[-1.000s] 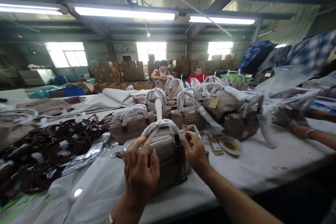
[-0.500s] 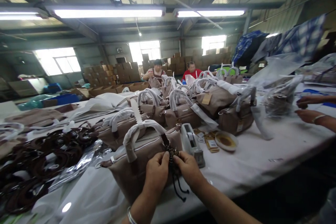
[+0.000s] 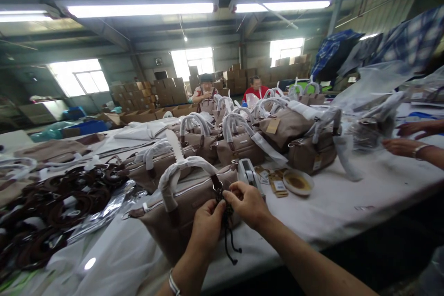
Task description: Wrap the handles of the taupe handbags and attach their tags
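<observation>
While the left hand [image 3: 206, 224] pinches a dark corded charm [image 3: 227, 215] between thumb and fingertips, the right hand [image 3: 250, 203] curls its fingers at the charm's upper part; whether these grip it I cannot tell. The charm hangs at a metal ring [image 3: 218, 186] by the handle base of a taupe bag [image 3: 166, 231], its 2 cord ends dangling below the hands. The bag stands just beyond the left hand, its handles wrapped in white.

Under it spreads a white-covered table [image 3: 322, 212]. A tape dispenser [image 3: 248, 172] sits just behind the right hand, with tags [image 3: 278, 187] and a round dish [image 3: 298, 182] near it; brown coiled straps [image 3: 69, 208] heap at left. More wrapped bags [image 3: 243, 148] crowd behind. At right are a co-worker's hands [image 3: 400, 147]. Farther back, 2 people sit before stacked cartons [image 3: 169, 92], under tube lights [image 3: 142, 9].
</observation>
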### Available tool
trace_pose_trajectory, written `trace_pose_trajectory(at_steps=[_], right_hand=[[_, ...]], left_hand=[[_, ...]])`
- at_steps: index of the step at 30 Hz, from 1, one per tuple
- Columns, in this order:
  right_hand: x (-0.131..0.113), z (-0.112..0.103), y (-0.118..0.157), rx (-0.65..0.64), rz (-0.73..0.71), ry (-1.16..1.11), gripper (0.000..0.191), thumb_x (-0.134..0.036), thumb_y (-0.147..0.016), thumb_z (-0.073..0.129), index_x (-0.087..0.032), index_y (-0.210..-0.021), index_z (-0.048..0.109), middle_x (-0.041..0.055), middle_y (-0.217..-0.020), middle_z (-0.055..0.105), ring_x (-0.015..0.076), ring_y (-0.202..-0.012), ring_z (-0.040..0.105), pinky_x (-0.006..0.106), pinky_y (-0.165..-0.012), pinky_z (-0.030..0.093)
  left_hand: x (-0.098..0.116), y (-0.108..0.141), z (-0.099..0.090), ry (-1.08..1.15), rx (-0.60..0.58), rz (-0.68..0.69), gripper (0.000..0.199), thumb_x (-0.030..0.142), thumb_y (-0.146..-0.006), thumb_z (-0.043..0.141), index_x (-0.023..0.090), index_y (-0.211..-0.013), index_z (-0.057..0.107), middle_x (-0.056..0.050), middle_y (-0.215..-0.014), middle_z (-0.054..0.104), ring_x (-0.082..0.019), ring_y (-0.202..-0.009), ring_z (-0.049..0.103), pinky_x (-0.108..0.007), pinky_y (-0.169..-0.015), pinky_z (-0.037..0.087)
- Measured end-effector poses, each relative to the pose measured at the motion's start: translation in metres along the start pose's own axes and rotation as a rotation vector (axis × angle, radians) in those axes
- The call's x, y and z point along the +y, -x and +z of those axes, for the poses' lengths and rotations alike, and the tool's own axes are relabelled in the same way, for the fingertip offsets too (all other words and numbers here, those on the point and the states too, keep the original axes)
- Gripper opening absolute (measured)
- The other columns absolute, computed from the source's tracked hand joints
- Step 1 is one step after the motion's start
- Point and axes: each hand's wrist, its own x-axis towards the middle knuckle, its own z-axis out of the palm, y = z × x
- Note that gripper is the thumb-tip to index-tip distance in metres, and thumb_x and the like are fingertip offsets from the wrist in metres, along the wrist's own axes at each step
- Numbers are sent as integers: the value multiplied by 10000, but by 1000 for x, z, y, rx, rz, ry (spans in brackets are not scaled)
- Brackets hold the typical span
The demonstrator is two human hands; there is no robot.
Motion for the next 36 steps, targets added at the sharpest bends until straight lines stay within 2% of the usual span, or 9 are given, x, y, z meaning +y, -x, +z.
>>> trace_pose_trajectory(at_steps=[3, 6, 12, 16, 20, 22, 26, 30, 36], right_hand=[[-2, 2, -13, 27, -72, -12, 242, -302, -871, 544, -185, -687, 649, 6, -623, 641, 152, -611, 574, 263, -609, 400], [4, 4, -18, 76, -97, -6, 292, -297, -891, 510, -187, -640, 611, -4, -587, 608, 144, -584, 544, 265, -603, 379], [26, 33, 13, -36, -8, -70, 285, -313, -885, 482, -189, -650, 584, -2, -603, 582, 153, -600, 519, 259, -570, 349], [29, 49, 35, -121, 52, -303, 275, -328, -877, 480, -183, -652, 539, -16, -620, 535, 134, -609, 475, 238, -554, 357], [22, 48, 40, -194, 152, -543, 282, -399, -859, 556, -170, -694, 557, -26, -629, 517, 112, -591, 457, 217, -530, 376], [19, 48, 40, -255, 241, -680, 316, -453, -817, 616, -167, -699, 555, -34, -599, 517, 95, -536, 454, 205, -488, 366], [19, 50, 42, -359, 440, -918, 401, -541, -716, 686, -172, -769, 539, -42, -532, 558, 90, -384, 484, 188, -370, 312], [19, 49, 45, -371, 486, -1006, 365, -496, -732, 661, -170, -836, 530, -18, -589, 626, 103, -350, 529, 174, -320, 298], [9, 35, 43, -495, 623, -1074, 232, -364, -755, 652, -169, -817, 541, -72, -491, 503, 23, -300, 289, 137, -306, 180]], left_hand=[[7, 3, -6, 27, -13, -36, 405, 474, -681, 799, 111, -838, 711, -36, -681, 667, -121, -618, 572, -201, -562, 445], [20, 7, -14, 193, -119, -168, 401, 440, -634, 842, 113, -814, 697, -50, -688, 685, -129, -613, 595, -223, -595, 481], [28, 11, -21, 320, -184, -212, 344, 369, -642, 852, 122, -815, 686, -58, -748, 696, -135, -666, 611, -226, -642, 484], [16, 8, -19, 29, -122, -23, 324, 457, -740, 753, 149, -792, 669, -21, -721, 656, -139, -672, 561, -235, -645, 449], [15, 10, -21, -417, 8, 231, 294, 468, -826, 647, 178, -788, 675, -10, -707, 646, -168, -706, 556, -252, -671, 405], [17, 12, -24, -511, 14, 277, 285, 464, -838, 633, 185, -820, 687, -13, -730, 664, -183, -731, 572, -258, -694, 403], [17, 11, -28, -380, -110, 167, 354, 499, -846, 612, 157, -798, 690, -29, -718, 655, -178, -706, 565, -252, -653, 417], [14, 10, -26, -81, -174, -4, 381, 507, -799, 676, 129, -832, 701, -34, -684, 647, -148, -633, 548, -238, -598, 426], [23, 17, -19, 134, -217, -148, 367, 461, -760, 735, 112, -875, 732, -68, -761, 692, -145, -706, 587, -234, -679, 469]])
